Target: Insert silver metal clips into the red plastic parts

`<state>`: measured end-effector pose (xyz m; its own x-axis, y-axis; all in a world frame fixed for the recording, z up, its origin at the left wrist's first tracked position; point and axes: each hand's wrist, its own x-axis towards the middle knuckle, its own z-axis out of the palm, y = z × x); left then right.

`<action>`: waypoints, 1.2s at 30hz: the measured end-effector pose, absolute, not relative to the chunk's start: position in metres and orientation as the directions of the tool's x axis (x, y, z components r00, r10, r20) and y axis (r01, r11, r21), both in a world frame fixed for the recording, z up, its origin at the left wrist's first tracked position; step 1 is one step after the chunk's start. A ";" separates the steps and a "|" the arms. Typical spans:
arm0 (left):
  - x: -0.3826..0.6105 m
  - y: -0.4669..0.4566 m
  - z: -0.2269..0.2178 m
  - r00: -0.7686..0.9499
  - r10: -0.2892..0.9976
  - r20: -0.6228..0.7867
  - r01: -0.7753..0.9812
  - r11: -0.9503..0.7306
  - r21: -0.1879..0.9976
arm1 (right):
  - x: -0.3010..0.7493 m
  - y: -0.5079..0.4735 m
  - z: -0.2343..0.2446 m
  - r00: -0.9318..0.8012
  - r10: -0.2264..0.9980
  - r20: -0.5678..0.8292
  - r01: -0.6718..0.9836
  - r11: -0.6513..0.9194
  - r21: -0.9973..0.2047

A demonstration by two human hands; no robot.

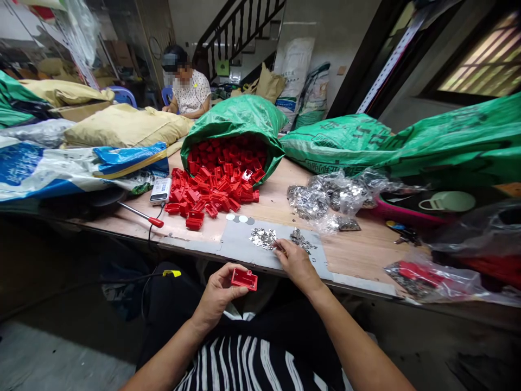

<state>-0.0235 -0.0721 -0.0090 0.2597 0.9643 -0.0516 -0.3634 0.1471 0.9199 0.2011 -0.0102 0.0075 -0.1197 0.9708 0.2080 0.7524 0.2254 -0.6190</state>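
My left hand [220, 293] grips a small red plastic housing [245, 279], its open hollow side facing up, just in front of the table edge. My right hand [297, 265] reaches over a grey mat [236, 241], with thumb and forefinger pinched at the edge of a pile of small shiny metal pieces [262, 238]. Whatever sits between those fingertips is too small to make out. Behind that hand lies a second pile of darker metal parts [300, 239]. Many more red housings [215, 190] spill from a green woven sack [236, 117] onto the tabletop.
Clear bags of metal parts [325, 198] lie to the right, near a pink tray [391, 212] with a pale cup [448, 201]. A red-tipped rod [140, 213] and a white power bank [160, 191] with a cable lie left. Across the table sits another person [191, 87].
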 end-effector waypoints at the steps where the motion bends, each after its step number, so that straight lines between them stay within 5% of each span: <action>1: -0.024 -0.072 -0.009 0.261 0.963 -0.062 -0.392 0.165 0.905 | 0.203 -0.006 0.005 -0.139 0.966 0.218 0.790 0.241 -0.563; 8: -0.021 -0.073 0.000 0.281 0.951 -0.131 -0.479 0.257 0.839 | 0.199 0.000 0.003 -0.204 0.961 0.185 0.870 0.264 -0.417; 17: -0.021 -0.069 0.009 0.233 0.962 -0.144 -0.534 0.250 0.808 | 0.204 -0.005 0.013 -0.130 0.961 0.245 0.778 0.252 -0.575; 20: -0.020 -0.065 0.007 0.152 0.986 -0.064 -0.443 0.126 0.888 | 0.201 -0.011 0.020 -0.072 0.982 0.175 0.678 0.177 -0.713; 24: -0.017 -0.064 0.003 0.053 0.997 0.056 -0.267 -0.040 0.963 | 0.184 -0.025 0.028 -0.149 0.987 -0.060 0.320 -0.010 -0.947; 28: -0.012 -0.066 0.002 0.008 0.981 0.194 -0.119 -0.191 0.974 | 0.163 -0.037 0.025 -0.242 0.963 -0.115 0.122 -0.087 -0.989; 36: -0.010 -0.067 0.002 0.022 0.912 0.409 0.133 -0.408 0.903 | 0.147 -0.044 0.008 -0.186 0.979 -0.083 0.097 -0.065 -0.993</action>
<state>-0.0097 -0.0673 0.0017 0.0216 0.9122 0.4092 0.1332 -0.4083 0.9031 0.1473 -0.0435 0.0079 -0.1858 0.9791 -0.0826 0.0968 -0.0654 -0.9932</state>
